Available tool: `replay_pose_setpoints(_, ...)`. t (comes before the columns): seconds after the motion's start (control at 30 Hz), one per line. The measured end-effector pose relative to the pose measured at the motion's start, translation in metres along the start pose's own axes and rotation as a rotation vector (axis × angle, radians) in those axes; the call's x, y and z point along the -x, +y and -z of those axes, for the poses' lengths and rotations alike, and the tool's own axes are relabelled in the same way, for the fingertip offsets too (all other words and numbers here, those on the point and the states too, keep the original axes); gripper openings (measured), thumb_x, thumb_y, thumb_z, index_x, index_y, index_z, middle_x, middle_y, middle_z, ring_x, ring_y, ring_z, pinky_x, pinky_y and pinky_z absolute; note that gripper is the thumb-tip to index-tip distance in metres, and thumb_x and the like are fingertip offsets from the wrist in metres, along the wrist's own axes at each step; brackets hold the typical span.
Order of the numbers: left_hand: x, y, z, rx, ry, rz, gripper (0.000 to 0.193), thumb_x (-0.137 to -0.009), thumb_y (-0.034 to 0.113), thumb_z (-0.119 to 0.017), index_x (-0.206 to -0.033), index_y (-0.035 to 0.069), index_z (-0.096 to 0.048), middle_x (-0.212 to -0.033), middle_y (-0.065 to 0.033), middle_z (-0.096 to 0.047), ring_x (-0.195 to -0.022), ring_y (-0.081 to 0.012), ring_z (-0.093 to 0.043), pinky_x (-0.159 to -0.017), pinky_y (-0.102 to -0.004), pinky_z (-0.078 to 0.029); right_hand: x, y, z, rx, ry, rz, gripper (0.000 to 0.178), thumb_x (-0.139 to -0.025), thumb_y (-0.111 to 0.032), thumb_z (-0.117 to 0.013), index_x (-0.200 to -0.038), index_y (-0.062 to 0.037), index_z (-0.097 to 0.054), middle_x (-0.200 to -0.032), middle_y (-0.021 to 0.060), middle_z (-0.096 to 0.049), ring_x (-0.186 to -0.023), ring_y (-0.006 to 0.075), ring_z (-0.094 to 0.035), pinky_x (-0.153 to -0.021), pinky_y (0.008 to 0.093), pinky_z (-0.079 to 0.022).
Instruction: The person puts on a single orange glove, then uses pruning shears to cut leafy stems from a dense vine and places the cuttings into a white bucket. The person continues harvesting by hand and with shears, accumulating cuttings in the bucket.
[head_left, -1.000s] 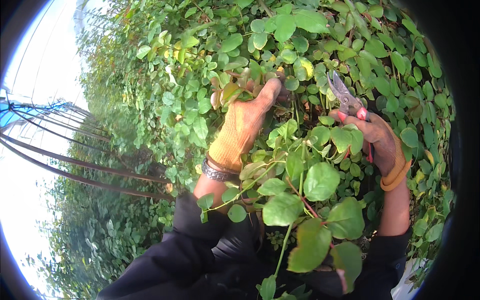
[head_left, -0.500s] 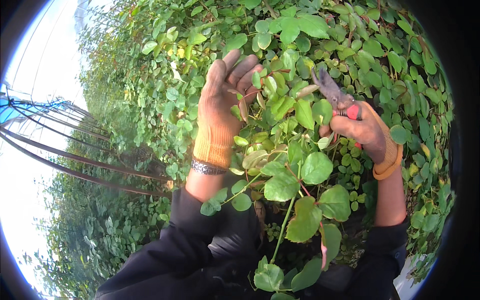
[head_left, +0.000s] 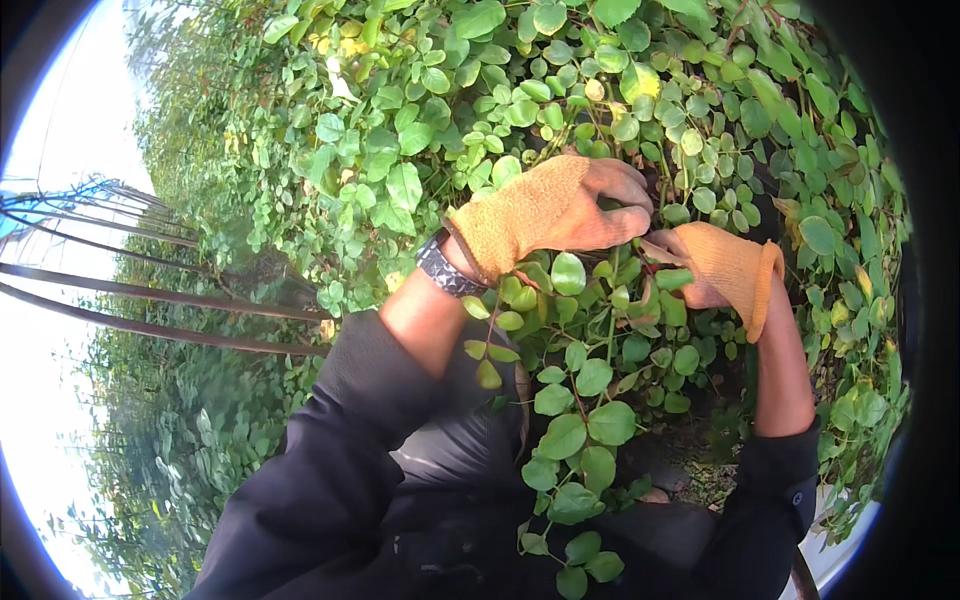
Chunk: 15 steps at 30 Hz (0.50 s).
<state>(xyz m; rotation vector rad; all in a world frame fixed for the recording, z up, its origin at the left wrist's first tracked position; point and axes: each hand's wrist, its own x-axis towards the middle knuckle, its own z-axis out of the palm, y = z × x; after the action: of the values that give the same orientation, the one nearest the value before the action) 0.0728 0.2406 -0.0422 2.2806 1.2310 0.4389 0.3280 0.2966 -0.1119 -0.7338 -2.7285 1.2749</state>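
Observation:
My left hand [head_left: 570, 208], in an orange glove with darkened fingers, reaches across into the leaves. Its fingers curl toward the thumb; whatever lies between them is hidden. Close beside its fingertips is my right hand [head_left: 718, 268], gloved alike and closed. The pruning shears [head_left: 655, 258] in it are almost wholly covered by the hand and leaves, with only a sliver of red showing. Below both hands a leafy green shoot [head_left: 592, 378] hangs in front of my body, and a small twig with yellowish leaves [head_left: 487, 350] dangles under my left wrist.
Dense leafy bushes [head_left: 400, 130] surround my hands ahead and to the right. Curved dark bars [head_left: 150, 290] run in from the left edge, with more foliage [head_left: 180, 420] behind. A white surface [head_left: 845, 515] shows at the lower right.
My left hand has gone from raised and spread to curled, moving right and down toward my right hand. The shears' blades, plain before, are now hidden. My right hand has turned inward.

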Motion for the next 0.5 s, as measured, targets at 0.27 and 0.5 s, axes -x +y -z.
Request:
replay_pose_setpoints(0.27,0.014,0.010,0.031,0.362,0.128,0.654,0.045,-0.105,0.043,-0.074,-0.110,-0.002,-0.080,-0.097,-0.0087,-0.083,-0.085,-0.0176,-0.081,-0.079,-0.0300,-0.063,0.010,-0.008,-0.001,0.194,-0.023,-0.154,0.030,-0.084,-0.017,-0.075,-0.113,-0.0092,-0.078,-0.081,0.0172,-0.074,-0.076,0.0381,-0.072,-0.070,0.0475,-0.058)
replay_pose_setpoints(0.5,0.012,0.016,0.047,0.395,0.182,0.549,0.049,-0.108,0.045,-0.070,-0.110,-0.002,-0.080,-0.099,-0.0059,-0.081,-0.082,-0.0103,-0.068,-0.080,-0.0263,-0.057,0.008,0.016,-0.017,0.239,-0.074,-0.279,0.029,-0.080,-0.014,-0.073,-0.109,-0.0075,-0.075,-0.082,0.0192,-0.072,-0.076,0.0401,-0.070,-0.069,0.0497,-0.054)
